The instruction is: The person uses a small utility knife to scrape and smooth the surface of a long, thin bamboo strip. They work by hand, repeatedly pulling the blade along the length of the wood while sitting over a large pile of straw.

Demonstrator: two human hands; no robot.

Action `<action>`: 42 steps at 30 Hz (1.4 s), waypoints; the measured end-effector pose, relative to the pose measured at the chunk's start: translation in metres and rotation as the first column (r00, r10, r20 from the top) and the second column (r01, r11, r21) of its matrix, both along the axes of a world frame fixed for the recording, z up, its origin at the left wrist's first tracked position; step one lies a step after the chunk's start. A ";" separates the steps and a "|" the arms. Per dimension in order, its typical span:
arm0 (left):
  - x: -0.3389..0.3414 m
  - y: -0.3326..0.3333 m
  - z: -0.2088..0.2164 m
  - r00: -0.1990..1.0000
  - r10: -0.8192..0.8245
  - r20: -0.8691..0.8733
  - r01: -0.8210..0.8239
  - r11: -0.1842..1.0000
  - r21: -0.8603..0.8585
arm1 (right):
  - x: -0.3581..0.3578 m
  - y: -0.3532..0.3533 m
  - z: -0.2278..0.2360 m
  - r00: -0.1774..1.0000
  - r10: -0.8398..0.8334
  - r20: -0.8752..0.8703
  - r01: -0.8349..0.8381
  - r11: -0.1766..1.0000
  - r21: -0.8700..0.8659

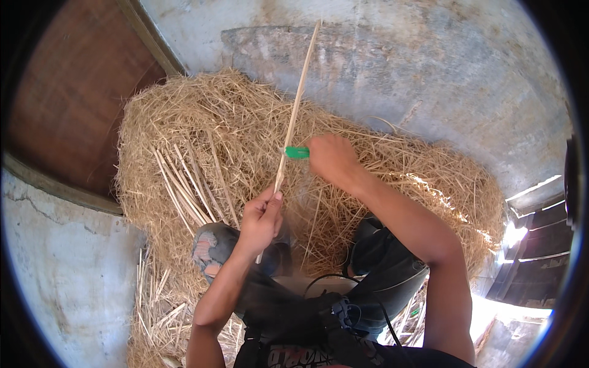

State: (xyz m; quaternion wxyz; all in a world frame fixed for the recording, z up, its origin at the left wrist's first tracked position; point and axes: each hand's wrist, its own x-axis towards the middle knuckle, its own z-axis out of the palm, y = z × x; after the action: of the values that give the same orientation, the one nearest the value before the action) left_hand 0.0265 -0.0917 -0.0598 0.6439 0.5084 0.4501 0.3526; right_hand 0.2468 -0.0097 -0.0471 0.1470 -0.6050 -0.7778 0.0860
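My left hand (262,216) is closed around the lower part of a long, pale wooden stick (297,101). The stick slants up and away from me, its far tip in front of the wall and its short lower end showing below my fist. In my right hand (333,158), the fingers are wrapped round a green-handled tool (297,153). Its green end points left and meets the stick, or nearly so, above my left hand. Any blade is too small to make out.
A large heap of dry straw (245,116) spreads under and around my knees. Several similar pale sticks (182,187) lie on it at the left. Behind rises a stained grey wall (417,67). A brown panel (80,92) stands at the far left, and dark slats (540,245) at the right.
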 end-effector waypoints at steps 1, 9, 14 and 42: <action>0.001 -0.001 0.001 1.000 0.001 -0.003 -0.001 1.000 0.000 | 0.002 0.003 -0.001 0.999 -0.033 -0.010 0.033 0.999 0.014; -0.001 -0.013 0.004 0.996 -0.031 -0.083 0.035 0.998 0.053 | 0.031 0.030 0.013 0.984 -0.175 -0.020 0.175 0.985 -0.011; -0.001 -0.023 0.010 0.981 -0.063 -0.182 0.079 0.994 0.078 | 0.059 0.047 0.014 0.954 -0.292 -0.068 0.295 0.954 0.042; -0.117 -0.167 -0.007 0.961 -0.059 -0.270 0.038 0.996 -0.082 | 0.231 0.046 -0.007 0.633 -0.764 -0.129 0.766 0.641 -0.037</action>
State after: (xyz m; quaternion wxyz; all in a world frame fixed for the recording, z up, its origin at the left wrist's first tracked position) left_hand -0.0903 -0.2590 -0.0665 0.6033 0.5380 0.5348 0.2462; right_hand 0.4776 0.0359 -0.0540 0.2272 -0.8686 -0.4378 0.0472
